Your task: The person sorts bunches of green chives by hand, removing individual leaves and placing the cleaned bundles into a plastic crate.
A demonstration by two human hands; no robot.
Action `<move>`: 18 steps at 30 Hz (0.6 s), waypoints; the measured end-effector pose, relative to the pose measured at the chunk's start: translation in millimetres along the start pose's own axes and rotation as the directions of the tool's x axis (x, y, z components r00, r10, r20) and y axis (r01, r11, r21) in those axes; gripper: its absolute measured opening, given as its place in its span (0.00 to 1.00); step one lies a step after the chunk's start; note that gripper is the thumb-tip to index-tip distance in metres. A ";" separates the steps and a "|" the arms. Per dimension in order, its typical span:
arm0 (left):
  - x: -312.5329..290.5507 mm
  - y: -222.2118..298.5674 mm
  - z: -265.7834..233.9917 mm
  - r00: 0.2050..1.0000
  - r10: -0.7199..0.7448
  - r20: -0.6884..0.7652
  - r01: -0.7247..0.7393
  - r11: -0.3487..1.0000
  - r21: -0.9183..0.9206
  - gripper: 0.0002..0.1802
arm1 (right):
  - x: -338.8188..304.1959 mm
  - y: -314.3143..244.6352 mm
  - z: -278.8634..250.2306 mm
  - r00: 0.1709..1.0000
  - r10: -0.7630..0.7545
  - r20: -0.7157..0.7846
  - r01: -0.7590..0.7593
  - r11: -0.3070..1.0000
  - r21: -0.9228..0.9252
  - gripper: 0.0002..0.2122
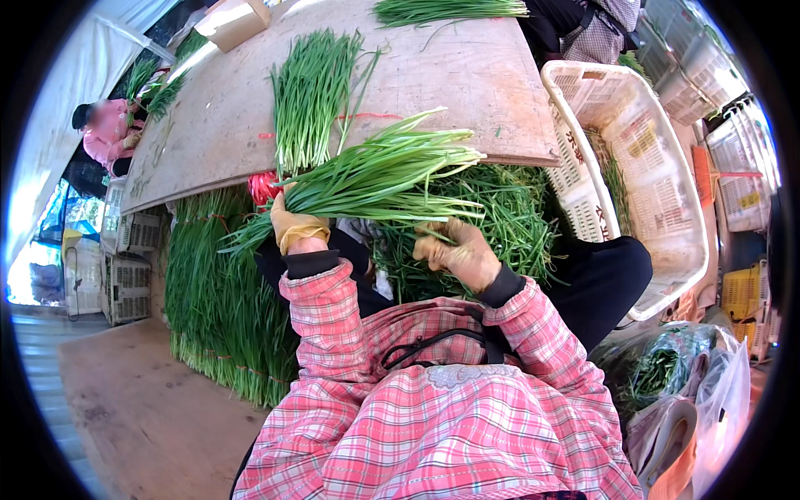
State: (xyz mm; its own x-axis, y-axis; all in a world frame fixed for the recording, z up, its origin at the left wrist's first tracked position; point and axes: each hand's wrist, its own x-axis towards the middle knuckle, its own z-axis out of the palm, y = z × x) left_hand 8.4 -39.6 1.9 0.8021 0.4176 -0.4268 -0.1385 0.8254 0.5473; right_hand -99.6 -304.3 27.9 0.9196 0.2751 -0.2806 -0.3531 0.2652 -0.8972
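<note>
My left hand (pixel 298 227), in a yellowish glove, is wrapped round a loose bunch of garlic chives (pixel 367 183). The bunch tilts up to the right over the table's near edge, its pale stem ends pointing right. Just below those ends is my right hand (pixel 458 252), also gloved, with its fingers curled. Whether a stem or leaf is pinched in it I cannot make out. Another pile of chives (pixel 312 96) lies on the wooden table (pixel 433 83) ahead, stems toward me. Loose green leaves (pixel 508 217) heap up below the table edge, around my lap.
Tied bundles of chives (pixel 221 283) stand stacked at my left. A white plastic crate (pixel 667 183) with some leaves stands at the right. More chives (pixel 450 8) lie at the far edge. A person in pink (pixel 108 133) works at far left. Plastic bags (pixel 717 400) lie at lower right.
</note>
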 end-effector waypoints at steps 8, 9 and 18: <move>-22.0 6.3 11.1 0.995 0.077 -0.064 -0.068 0.990 0.125 0.17 | -4.4 12.6 -11.5 0.990 -0.132 -0.048 0.125 0.984 -0.128 0.09; -12.4 10.9 2.3 0.995 0.089 -0.047 -0.084 0.990 0.111 0.17 | -9.2 16.6 -17.6 0.942 -0.334 -0.019 0.279 0.814 -0.509 0.09; -23.9 24.9 8.3 0.992 0.066 -0.105 -0.053 0.992 0.117 0.13 | -5.5 28.7 -61.5 0.971 -0.234 0.053 0.185 0.588 -0.788 0.20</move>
State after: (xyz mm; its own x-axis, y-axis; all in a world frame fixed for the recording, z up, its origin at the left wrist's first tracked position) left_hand -9.4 -32.2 31.6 0.7260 0.5084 -0.4631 -0.1119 0.7518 0.6498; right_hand -104.2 -355.1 -17.3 0.9662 0.2539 -0.0441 0.0983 -0.5214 -0.8476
